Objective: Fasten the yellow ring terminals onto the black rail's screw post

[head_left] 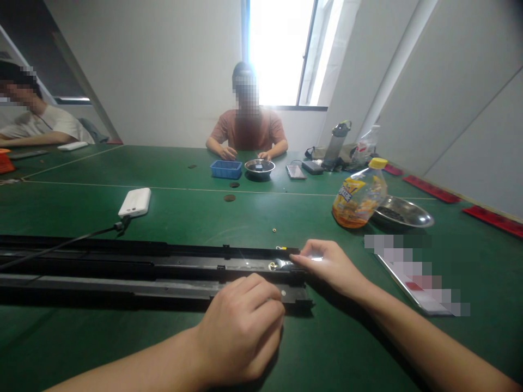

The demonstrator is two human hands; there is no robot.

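Observation:
A long black rail assembly (pixel 122 267) lies across the green table (pixel 245 218) in front of me. My left hand (pixel 241 326) rests curled at the rail's near edge close to its right end, fingers closed; what they hold, if anything, is hidden. My right hand (pixel 330 264) reaches to the rail's right end with fingertips pinched at a shiny spot beside a small brass-coloured ring (pixel 271 266). A tiny loose ring (pixel 273 230) lies on the table just beyond the rail.
A plastic bottle (pixel 359 196) and a metal bowl (pixel 402 212) stand at the right, a white power bank (pixel 134 202) with cable at the left. A person sits opposite behind a blue tray (pixel 226 169) and a metal dish (pixel 259 166). Another person sits far left.

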